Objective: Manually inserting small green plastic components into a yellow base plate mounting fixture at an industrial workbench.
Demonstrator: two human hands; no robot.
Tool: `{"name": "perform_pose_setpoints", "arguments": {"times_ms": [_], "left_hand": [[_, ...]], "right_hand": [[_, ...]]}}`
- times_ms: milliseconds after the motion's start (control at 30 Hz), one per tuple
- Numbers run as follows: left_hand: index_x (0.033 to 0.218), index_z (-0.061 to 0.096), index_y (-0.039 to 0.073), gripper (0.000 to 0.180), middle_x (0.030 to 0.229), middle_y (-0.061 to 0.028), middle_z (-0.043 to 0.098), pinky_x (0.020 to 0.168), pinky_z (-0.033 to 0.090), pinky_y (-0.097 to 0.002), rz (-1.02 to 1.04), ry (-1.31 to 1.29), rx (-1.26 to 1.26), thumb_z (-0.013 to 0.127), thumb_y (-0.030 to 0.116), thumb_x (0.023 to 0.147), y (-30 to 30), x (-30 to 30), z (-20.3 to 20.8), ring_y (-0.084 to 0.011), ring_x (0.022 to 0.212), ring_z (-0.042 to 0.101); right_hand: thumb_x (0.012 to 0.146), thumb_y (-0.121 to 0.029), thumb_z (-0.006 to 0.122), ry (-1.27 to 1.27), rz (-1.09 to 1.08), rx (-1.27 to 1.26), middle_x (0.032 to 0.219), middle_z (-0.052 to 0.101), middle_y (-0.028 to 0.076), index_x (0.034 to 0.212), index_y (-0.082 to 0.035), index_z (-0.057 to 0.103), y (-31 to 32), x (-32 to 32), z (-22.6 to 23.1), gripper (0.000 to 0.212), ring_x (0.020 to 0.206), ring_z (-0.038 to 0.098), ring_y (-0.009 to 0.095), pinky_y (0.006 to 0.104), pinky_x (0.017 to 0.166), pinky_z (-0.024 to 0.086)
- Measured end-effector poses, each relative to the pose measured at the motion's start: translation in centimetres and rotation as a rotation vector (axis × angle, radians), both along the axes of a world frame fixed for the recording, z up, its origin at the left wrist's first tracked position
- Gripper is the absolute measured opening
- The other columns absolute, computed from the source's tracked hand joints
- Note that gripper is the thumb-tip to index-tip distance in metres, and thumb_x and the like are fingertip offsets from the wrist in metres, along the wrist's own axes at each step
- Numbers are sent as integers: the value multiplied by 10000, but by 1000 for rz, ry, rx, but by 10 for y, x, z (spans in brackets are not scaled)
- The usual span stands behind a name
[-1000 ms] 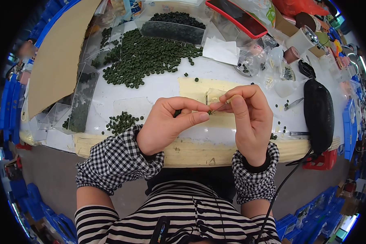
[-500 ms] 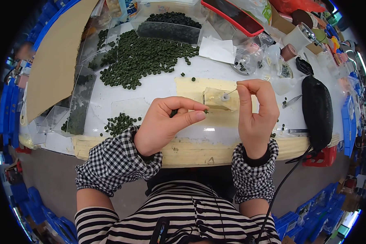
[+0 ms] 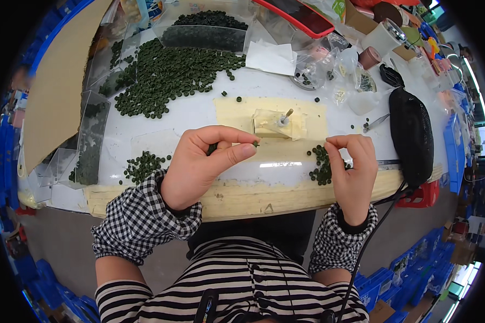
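Observation:
My left hand [image 3: 210,161] pinches a small round dark-green piece [image 3: 256,144] between thumb and index finger. More green pieces [image 3: 214,148] show under its curled fingers. Ahead of it, a block wrapped in yellowish tape [image 3: 272,124] sits on the table, bearing a small whitish cup [image 3: 283,121]. A thin stick [image 3: 289,113] stands tilted in that cup. My right hand [image 3: 355,172] is closed, thumb and index fingertips together, over a small pile of green pieces [image 3: 321,167]. Whatever those fingertips may hold is too small to make out.
A large heap of green pieces [image 3: 167,72] spreads at the back left, beside clear trays [image 3: 94,142] and a cardboard sheet [image 3: 59,81]. White paper [image 3: 271,58], a red-edged phone [image 3: 299,16] and plastic bags lie behind. A black pouch [image 3: 410,134] lies right.
My right hand has let go of the thin stick, now left in the cup, and moved right and down to the small pile. My left hand still pinches its piece. The view has shifted slightly.

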State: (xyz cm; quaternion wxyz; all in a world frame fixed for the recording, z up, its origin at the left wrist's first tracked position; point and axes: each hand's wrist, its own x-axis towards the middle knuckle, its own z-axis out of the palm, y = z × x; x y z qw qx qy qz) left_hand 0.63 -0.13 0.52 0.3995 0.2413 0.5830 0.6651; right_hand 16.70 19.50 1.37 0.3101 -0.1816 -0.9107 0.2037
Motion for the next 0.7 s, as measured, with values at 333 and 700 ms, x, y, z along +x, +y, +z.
{"name": "perform_pose_setpoints", "arguments": {"times_ms": [333, 700], "left_hand": [[1006, 688, 0, 187, 610, 109, 410, 572, 316, -169, 4, -6, 3, 695, 105, 851, 1, 0, -2, -4, 593, 354], [982, 680, 0, 142, 593, 104, 400, 589, 321, -181, 19, 2, -24, 678, 59, 853, 3, 4, 1, -12, 588, 344]], "right_hand": [[708, -7, 689, -103, 91, 144, 779, 567, 47, 797, -34, 628, -7, 0, -16, 112, 800, 512, 252, 360, 715, 407], [786, 76, 639, 262, 238, -625, 807, 667, 93, 951, 21, 658, -45, -22, -10, 174, 766, 646, 146, 244, 726, 497]]}}
